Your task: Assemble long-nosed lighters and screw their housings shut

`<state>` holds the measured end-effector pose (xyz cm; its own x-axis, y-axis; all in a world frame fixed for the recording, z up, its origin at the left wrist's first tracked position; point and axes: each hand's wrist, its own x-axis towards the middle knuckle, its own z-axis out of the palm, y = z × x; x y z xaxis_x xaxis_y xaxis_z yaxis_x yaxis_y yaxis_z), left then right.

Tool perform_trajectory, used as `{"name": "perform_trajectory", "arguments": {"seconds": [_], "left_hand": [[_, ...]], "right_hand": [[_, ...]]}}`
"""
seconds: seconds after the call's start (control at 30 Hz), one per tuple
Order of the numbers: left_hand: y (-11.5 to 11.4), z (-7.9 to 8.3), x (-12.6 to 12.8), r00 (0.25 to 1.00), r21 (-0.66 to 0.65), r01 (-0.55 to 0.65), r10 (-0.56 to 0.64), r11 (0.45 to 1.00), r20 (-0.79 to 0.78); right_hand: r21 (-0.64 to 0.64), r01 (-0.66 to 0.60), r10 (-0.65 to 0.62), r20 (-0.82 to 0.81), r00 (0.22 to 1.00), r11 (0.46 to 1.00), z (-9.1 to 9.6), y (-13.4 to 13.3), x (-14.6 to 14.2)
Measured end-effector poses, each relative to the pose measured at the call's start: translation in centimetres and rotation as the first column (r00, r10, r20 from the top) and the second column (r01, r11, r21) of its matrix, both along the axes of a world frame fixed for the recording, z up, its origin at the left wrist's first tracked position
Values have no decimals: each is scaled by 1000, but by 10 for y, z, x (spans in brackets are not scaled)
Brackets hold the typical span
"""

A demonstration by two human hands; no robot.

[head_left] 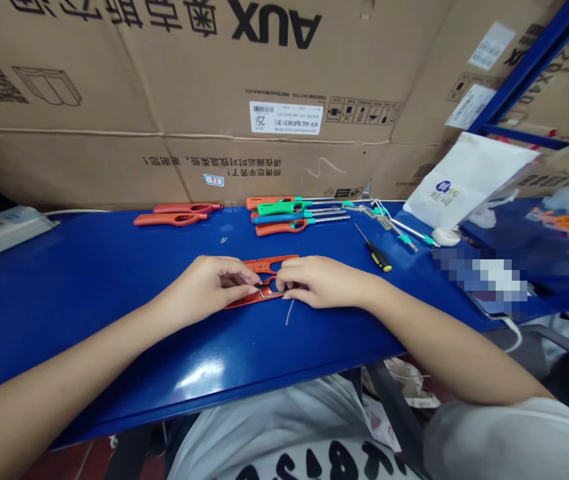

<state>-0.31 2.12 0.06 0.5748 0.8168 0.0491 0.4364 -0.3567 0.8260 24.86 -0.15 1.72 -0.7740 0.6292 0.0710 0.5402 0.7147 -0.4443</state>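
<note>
Cardboard boxes stand along the back of the blue surface at twelve o'clock. Two orange handle shells lie at eleven, and a bundle of orange, green and blue lighters at one. A yellow-and-black screwdriver lies at two, with a white paper bag and a tape roll farther out.

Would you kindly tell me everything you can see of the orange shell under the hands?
The orange shell looks like plastic: a long, open, hollow casing half with cut-outs. It lies flat on the blue table, partly hidden. Fingers of the left hand and right hand pinch its middle.
</note>
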Motion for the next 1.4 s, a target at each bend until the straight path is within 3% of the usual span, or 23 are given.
{"name": "perform_trajectory", "arguments": {"seconds": [0.3,0.63,0.73,1.03,1.17,1.4], "left_hand": [[-1,-2,-1,999,22,-39,39,999,-23],[-7,0,5,1000,308,1,4,951,-15],[-6,-3,6,1000,284,-11,10,959,7],[0,-16,9,993,75,-83,75,994,96],[1,-16,10,993,80,-87,80,993,88],[0,-10,8,996,71,-34,29,997,81]], "right_hand": [[-5,-16,16,-80,997,1000,-3,3,2],[-49,108,-114,-144,983,993,-8,4,-2],[1,158,-155,-181,971,987,-15,8,-2],[131,130,-86,-296,951,983,-30,9,-13],[138,173,-117,-344,932,975,-35,10,-16],[203,97,-28,-319,948,974,-37,14,-11]]}}
